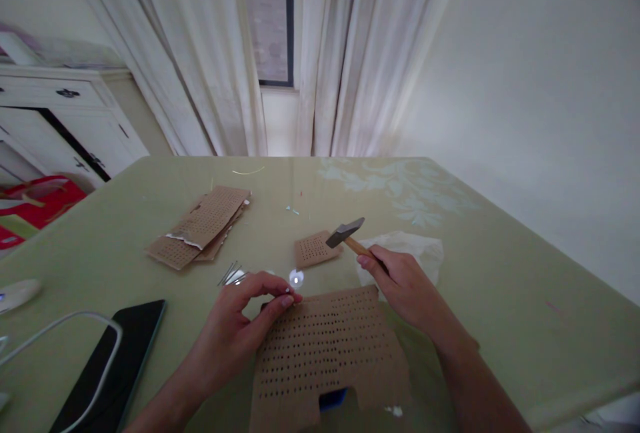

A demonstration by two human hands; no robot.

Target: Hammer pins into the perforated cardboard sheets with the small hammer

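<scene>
My right hand (pixel 400 279) grips the wooden handle of a hammer (pixel 346 231), its metal head raised beyond the cardboard. A sheet of brown cardboard (pixel 325 339) with rows of small holes lies in front of me, a notch cut in its near edge. At its far left corner my left hand (pixel 250 316) pinches a nail (pixel 288 291) between thumb and forefinger; only its small bright head shows. Several loose nails (pixel 231 274) lie just beyond my left hand. A smaller punched cardboard piece (pixel 315 249) rests behind the sheet, near the hammer head.
A stack of punched cardboard (pixel 200 229) lies at the far left of the table (pixel 500 279). Nearer on that side are a dark tablet (pixel 120 353), a white cable (pixel 113 333) and a white mouse (pixel 20 296). A crumpled white plastic sheet (pixel 425 253) lies by my right hand.
</scene>
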